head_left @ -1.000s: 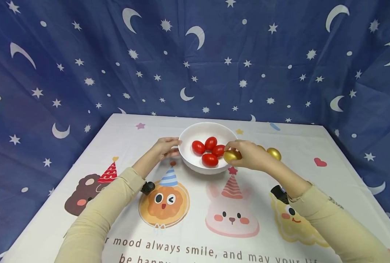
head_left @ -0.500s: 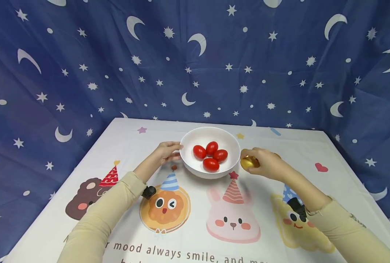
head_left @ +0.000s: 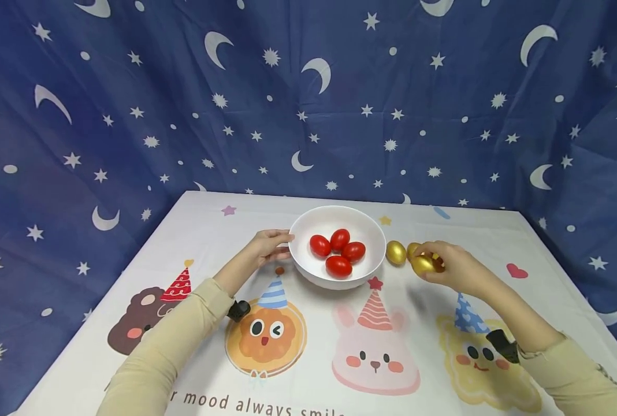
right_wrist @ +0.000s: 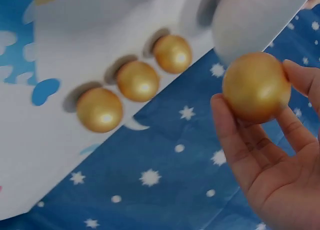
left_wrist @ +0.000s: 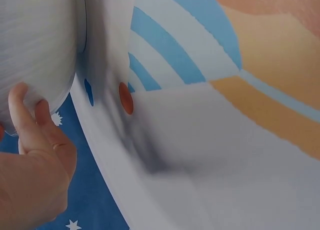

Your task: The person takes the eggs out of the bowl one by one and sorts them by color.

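One gold egg [head_left: 424, 266] pinched in the right hand [head_left: 456, 270], head view: well right of the white bowl [head_left: 334, 283], long axis roughly sideways; left hand [head_left: 264, 247] grips the bowl's left rim; tablecloth [head_left: 537, 300] runs on rightward to its edge. Left wrist: that hand against the bowl's outer wall. Right wrist: three loose gold eggs [right_wrist: 138, 81] in a row, leading toward the bowl.
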Demonstrator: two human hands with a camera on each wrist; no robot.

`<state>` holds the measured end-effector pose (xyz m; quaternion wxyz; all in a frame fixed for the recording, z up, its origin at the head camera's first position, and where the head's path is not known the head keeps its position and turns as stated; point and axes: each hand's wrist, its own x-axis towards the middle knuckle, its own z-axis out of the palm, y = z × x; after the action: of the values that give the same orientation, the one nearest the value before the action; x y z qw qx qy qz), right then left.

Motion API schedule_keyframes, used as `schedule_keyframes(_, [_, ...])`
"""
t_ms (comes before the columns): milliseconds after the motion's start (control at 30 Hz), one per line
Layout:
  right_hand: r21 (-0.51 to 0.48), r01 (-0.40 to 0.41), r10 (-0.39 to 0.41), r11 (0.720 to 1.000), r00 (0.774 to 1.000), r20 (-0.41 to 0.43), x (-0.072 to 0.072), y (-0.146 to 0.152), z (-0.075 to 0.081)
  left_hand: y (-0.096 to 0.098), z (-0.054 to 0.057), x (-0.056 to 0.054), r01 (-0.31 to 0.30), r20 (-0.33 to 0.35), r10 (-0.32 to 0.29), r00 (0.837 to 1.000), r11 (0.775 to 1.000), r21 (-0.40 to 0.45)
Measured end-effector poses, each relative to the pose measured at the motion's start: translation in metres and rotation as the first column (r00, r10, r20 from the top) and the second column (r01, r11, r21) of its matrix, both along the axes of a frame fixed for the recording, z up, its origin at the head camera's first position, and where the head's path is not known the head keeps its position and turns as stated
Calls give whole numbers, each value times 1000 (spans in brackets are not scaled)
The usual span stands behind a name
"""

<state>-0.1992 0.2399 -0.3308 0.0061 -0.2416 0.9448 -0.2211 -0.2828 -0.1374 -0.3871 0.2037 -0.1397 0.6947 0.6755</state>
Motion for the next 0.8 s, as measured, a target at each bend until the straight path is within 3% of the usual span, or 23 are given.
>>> schedule_keyframes(267, [-36, 53, -50, 998, 996, 78, -18, 24, -5, -8, 3, 1, 5, 5, -5, 1000, 1000, 0])
schedule_keyframes(600, [40, 172, -176, 984, 976, 131, -51, 53, -15, -7, 5, 1, 15, 18, -14, 1000, 1000, -22])
schedule_keyframes(800, [97, 177, -191, 979, 966, 174, -63, 73, -17, 0, 3, -2, 22, 39, -22, 999, 1000, -10])
